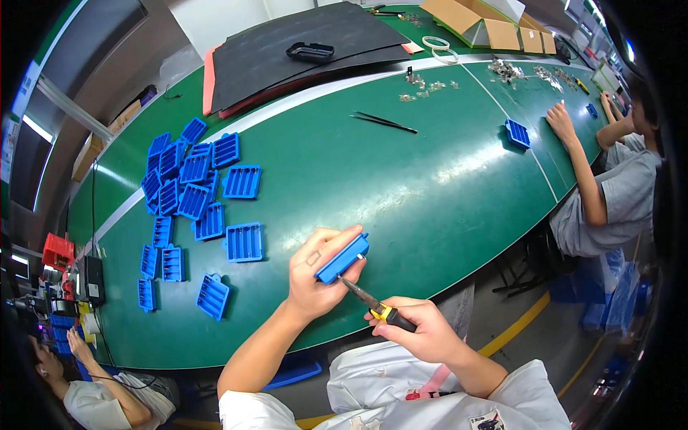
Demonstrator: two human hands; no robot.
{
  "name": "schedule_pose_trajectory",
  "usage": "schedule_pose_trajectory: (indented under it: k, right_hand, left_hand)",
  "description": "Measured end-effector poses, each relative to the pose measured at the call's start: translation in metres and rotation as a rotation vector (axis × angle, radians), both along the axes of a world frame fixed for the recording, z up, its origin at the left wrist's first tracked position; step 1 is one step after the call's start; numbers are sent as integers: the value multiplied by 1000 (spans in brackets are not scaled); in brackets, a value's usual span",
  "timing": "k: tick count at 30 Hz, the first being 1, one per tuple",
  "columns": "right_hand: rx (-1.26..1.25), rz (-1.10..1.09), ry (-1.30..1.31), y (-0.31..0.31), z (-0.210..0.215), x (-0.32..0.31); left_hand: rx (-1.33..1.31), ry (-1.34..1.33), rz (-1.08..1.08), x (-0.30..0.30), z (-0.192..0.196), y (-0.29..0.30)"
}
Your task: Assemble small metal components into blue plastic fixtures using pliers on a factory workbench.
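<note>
My left hand (315, 276) is closed around a blue plastic battery holder (342, 259), tilted and held over the near edge of the green table. In my right hand (423, 330) are long-nose pliers (369, 301) with yellow and black handles. The tips of the pliers meet the lower end of the battery holder, beside a small metal piece; whether they grip it cannot be made out. Left of my hands, a loose heap of similar blue battery holders (195, 167) covers part of the table, with several single ones spread around it.
Black tweezers (385, 122) lie mid-table. Black foam sheets (308, 43) bear a black tray (310, 51) at the back. Small metal parts (506, 69) and an open cardboard box (487, 25) are at the far right. One co-worker (609, 179) sits right, another (107, 394) lower left.
</note>
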State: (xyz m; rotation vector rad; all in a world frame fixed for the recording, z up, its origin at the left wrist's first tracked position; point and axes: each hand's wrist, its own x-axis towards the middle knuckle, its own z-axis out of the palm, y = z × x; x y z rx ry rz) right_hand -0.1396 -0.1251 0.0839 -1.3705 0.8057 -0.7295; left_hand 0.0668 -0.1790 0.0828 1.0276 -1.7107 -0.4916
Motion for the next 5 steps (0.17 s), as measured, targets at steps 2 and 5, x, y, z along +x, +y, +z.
schedule_pose_trajectory:
  k: [2, 5]
  right_hand:
    - [-1, 2, -3, 0, -1, 2]
    - [-11, 10, -2, 0, -2, 3]
  left_hand:
    - [8, -5, -16, 0, -1, 0]
    - [10, -6, -16, 1, -1, 0]
